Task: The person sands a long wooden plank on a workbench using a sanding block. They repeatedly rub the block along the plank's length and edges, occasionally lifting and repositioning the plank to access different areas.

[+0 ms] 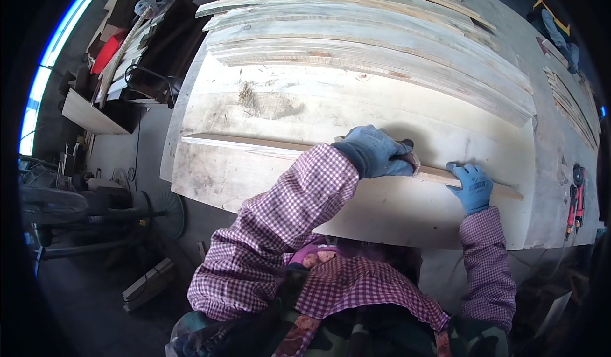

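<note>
"Wooden strip point(439, 176), where is it?"

"Across the desk point(382, 217), nine o'clock to four"

"And the hands?"

"Left hand point(372, 151), fingers clenched on what seems a brown pad point(416, 161) against the strip; right hand point(473, 187), fingers grasping it near four, probably for steadiness; boards point(356, 34) lie at twelve, perhaps out of the way"

You have a bare lane across the tabletop point(331, 96) between the long strip point(248, 143) and the stacked boards point(375, 39), broken only by a low patch of debris point(248, 99) toward the left. On your near side, your left forearm point(286, 198) crosses the way, leaving room between it and your right hand point(472, 186). Past that hand, red-handled tools point(575, 201) stand in your path at the far right.
</note>
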Available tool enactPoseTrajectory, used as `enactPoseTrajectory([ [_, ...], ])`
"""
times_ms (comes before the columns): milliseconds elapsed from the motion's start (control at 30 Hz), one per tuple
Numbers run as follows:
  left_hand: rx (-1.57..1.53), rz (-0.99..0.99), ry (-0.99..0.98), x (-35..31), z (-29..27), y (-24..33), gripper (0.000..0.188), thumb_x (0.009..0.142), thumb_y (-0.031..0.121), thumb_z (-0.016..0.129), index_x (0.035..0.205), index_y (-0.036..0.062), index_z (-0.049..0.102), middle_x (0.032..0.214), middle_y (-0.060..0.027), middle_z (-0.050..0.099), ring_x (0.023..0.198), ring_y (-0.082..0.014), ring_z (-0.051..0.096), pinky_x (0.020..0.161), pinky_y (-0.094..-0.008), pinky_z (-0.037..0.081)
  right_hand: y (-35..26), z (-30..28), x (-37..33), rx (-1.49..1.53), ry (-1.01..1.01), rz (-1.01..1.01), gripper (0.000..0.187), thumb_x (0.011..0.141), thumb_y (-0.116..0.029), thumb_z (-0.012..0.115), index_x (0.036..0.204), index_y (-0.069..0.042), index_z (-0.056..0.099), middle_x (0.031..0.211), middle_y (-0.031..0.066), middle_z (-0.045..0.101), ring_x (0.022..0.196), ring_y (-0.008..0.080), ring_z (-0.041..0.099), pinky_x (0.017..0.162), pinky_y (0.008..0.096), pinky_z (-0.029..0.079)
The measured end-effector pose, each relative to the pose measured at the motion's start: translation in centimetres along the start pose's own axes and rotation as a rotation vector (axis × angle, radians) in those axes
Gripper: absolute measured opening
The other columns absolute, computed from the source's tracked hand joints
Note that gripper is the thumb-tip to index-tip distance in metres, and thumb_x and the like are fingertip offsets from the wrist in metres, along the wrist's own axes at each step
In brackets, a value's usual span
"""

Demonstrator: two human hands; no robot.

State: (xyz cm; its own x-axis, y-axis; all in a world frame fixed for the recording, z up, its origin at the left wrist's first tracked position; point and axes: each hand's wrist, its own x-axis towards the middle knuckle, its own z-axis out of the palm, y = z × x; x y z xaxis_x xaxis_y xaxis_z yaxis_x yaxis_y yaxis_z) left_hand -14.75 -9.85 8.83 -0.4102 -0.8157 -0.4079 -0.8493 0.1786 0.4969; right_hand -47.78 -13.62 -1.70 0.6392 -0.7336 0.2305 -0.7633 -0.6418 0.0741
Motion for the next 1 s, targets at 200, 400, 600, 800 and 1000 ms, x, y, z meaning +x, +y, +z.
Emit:
enactPoseTrajectory([
  [200,0.157,-0.125,0.216,-3.8,0.8,-4.4,0.057,0.092,0.064,0.058,0.136,0.0279,0.062,0.114,-0.0128,0.07,0.101,-0.034,0.068,0.091,-0.0445,0.053,0.9,0.0,-0.2,0.01,-0.01,-0.008,0.034,0.071,-0.039,0.083,0.101,-0.028,0.073,0.085,-0.0029,0.062,0.082,0.0197,0.063,0.069,0.0383,0.056],
  [400,0.08,-0.455,0.122,-14.5,-4.0,-14.4,0.059,0.094,0.054,0.064,0.135,0.0121,0.063,0.116,-0.0132,0.073,0.106,-0.0283,0.07,0.093,-0.0363,0.053,0.3,0.2,0.2,0.065,0.011,-0.008,0.032,0.071,-0.039,0.083,0.099,-0.026,0.073,0.084,-0.0026,0.062,0.081,0.0193,0.062,0.068,0.0375,0.055],
  [600,0.081,-0.061,0.15,-5.1,-0.6,-7.8,0.052,0.093,0.053,0.063,0.133,0.0203,0.066,0.108,-0.0149,0.073,0.096,-0.0357,0.069,0.086,-0.0449,0.053,0.0,0.4,0.5,0.068,-0.005,-0.023,0.033,0.072,-0.039,0.083,0.099,-0.023,0.074,0.085,-0.0023,0.063,0.081,0.0193,0.062,0.069,0.0366,0.055],
  [800,0.268,0.051,0.226,1.2,3.0,2.3,0.068,0.09,0.065,0.055,0.148,0.0299,0.048,0.12,-0.0155,0.063,0.103,-0.0376,0.062,0.092,-0.0511,0.049,1.8,0.4,0.8,0.079,-0.103,-0.019,0.037,0.074,-0.044,0.081,0.102,-0.021,0.075,0.092,-0.001,0.068,0.087,0.0221,0.066,0.073,0.039,0.056],
  [1000,0.377,-0.307,0.546,-10.7,0.1,-11.6,0.061,0.089,0.054,0.066,0.142,0.0257,0.057,0.117,-0.0157,0.067,0.098,-0.0394,0.065,0.085,-0.0471,0.054,2.3,1.1,0.8,0.129,-0.127,-0.002,0.04,0.074,-0.05,0.079,0.097,-0.018,0.073,0.089,0.0008,0.068,0.086,0.0231,0.066,0.073,0.0391,0.056],
])
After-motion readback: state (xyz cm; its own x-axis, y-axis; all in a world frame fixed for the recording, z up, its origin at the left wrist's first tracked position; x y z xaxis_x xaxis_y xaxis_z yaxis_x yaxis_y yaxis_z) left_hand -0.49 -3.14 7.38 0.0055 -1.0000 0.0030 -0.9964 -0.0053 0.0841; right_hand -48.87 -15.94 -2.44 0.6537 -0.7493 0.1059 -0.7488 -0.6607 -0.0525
